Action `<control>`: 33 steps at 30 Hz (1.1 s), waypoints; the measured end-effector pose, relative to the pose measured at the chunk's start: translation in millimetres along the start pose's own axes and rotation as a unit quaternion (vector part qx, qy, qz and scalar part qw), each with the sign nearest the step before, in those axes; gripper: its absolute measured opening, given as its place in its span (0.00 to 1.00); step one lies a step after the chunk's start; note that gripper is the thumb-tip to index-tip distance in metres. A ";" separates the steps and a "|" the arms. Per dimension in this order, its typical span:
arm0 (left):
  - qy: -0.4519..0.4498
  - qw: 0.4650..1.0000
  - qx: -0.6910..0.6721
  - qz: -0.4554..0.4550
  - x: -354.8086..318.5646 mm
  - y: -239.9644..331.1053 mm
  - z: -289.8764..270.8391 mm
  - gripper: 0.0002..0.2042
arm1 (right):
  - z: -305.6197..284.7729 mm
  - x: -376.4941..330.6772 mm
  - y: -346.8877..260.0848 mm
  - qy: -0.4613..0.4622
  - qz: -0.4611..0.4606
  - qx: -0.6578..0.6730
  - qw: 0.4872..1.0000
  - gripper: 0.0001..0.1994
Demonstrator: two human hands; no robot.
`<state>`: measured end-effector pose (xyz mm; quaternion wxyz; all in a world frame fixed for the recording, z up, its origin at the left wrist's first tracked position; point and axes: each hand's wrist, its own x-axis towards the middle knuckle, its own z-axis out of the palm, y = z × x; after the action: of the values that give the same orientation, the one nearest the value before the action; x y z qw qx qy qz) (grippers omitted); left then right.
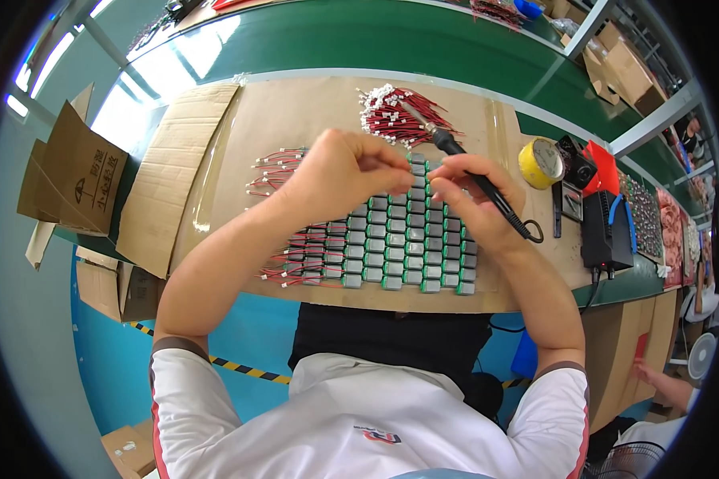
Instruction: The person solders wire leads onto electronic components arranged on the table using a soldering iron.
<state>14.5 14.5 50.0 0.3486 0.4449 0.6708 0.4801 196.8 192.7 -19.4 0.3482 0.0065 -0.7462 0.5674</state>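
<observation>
You sit at a tabletop covered with brown cardboard, both forearms reaching up from the bottom of the view. Your left hand hovers above the upper left part of a block of small grey batteries. Its fingers are pinched together at the tips; what they pinch is too small to tell. Your right hand sits just beside it, at 3 o'clock from the left hand, fingers clamped around the black handle of a soldering iron. The iron slants up toward 11 o'clock, its tip just above the meeting point of your two hands.

The batteries lie in tight rows directly under and below your hands, toward 6 o'clock. Those on the left edge have red wire leads sticking out toward 9 o'clock. A loose heap of red wires with white plugs lies at 12 o'clock from your hands. At 3 o'clock, near the right hand, stands a roll of yellow tape, and past it a black soldering station. A green conveyor belt runs along the far side.
</observation>
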 end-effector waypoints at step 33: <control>0.098 0.963 0.247 0.057 37.9 -67.5 -41.2 0.11 | -18.6 17.4 20.1 -0.059 0.025 -0.127 0.990 0.15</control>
<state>-53.8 26.4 -3.7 0.1330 0.5057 0.7727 0.3600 185.0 222.4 -25.0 0.2873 -0.0226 -0.8313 0.4753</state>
